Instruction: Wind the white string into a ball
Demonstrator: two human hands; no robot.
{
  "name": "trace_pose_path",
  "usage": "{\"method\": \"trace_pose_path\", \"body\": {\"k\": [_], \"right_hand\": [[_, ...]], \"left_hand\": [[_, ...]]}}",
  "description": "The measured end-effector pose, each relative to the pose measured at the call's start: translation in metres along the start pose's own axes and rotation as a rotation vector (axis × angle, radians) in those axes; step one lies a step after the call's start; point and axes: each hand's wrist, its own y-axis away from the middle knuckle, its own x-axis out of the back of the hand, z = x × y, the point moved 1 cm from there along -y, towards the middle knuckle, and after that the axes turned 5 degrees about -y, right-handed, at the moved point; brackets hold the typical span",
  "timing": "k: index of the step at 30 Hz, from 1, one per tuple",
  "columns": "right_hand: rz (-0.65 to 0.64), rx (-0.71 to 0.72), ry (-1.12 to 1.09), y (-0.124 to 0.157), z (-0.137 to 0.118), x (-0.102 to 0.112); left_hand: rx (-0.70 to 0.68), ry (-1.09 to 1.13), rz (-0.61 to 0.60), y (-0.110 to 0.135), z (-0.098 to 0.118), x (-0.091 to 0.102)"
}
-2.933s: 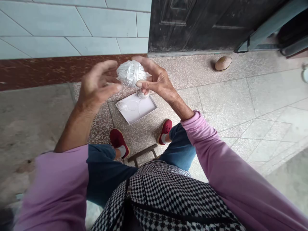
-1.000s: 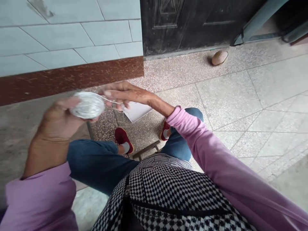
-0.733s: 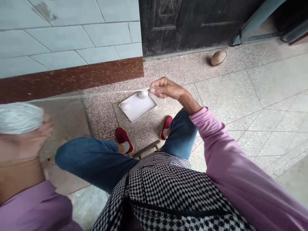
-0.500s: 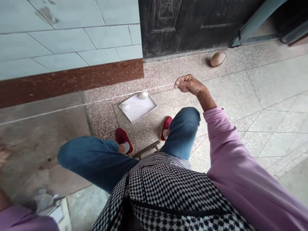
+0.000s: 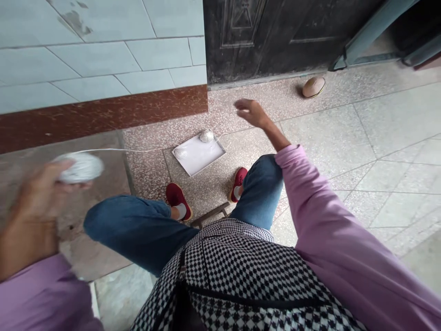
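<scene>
My left hand (image 5: 43, 193), smeared by motion, is closed around a ball of white yarn (image 5: 82, 168) at the left. From the ball a slack strand (image 5: 138, 150) runs right, toward a shallow white tray (image 5: 200, 161) on the floor. Inside the tray sit two small whitish balls, one (image 5: 207, 136) at the far corner and a fainter one (image 5: 180, 152) at the left corner. My right hand (image 5: 253, 112) hovers above the floor beyond the tray, its blurred fingers stretched and apart. No yarn shows in it. A loop of strand lies by the tray's right corner.
My knees and red shoes (image 5: 178, 200) flank the near side of the tray. A tiled wall (image 5: 103, 59) and a dark door (image 5: 262, 41) stand ahead. A rounded tan object (image 5: 313, 86) lies near the door. A bar (image 5: 212, 215) shows between my legs.
My left hand has come in from the left edge, bringing the yarn ball into view. My right hand has let go of the strand and shifted left; the taut strand has dropped slack.
</scene>
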Motion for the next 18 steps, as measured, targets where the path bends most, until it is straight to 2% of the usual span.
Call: {"method": "trace_pose_path", "body": {"k": [1,3,5,7,9,11,13,15,17,18], "right_hand": [[-0.057,0.060,-0.061,-0.003,-0.018,-0.022],[-0.298,0.230,-0.387,-0.001,-0.056,-0.072],[-0.447,0.270,-0.608,0.008,-0.088,-0.118],[-0.536,0.267,-0.773,0.021,-0.109,-0.153],[-0.615,0.215,-0.812,0.032,-0.114,-0.168],[-0.665,0.164,-0.777,0.039,-0.102,-0.161],[-0.660,0.159,-0.756,0.040,-0.078,-0.133],[-0.607,0.183,-0.787,0.041,-0.048,-0.092],[-0.562,0.179,-0.785,0.043,-0.019,-0.045],[-0.481,0.159,-0.760,0.046,-0.005,-0.021]], "left_hand": [[0.018,0.008,-0.038,-0.012,-0.004,-0.026],[0.036,0.043,-0.170,-0.029,-0.005,-0.074],[0.015,0.129,-0.290,-0.038,0.001,-0.112],[-0.004,0.217,-0.371,-0.038,0.009,-0.135],[0.002,0.319,-0.406,-0.035,0.016,-0.141],[0.036,0.438,-0.360,-0.031,0.020,-0.133],[0.076,0.535,-0.247,-0.029,0.022,-0.113],[0.096,0.546,-0.139,-0.030,0.020,-0.085],[0.068,0.427,-0.066,-0.035,0.008,-0.051],[0.065,0.331,-0.058,-0.039,-0.002,-0.033]]}}
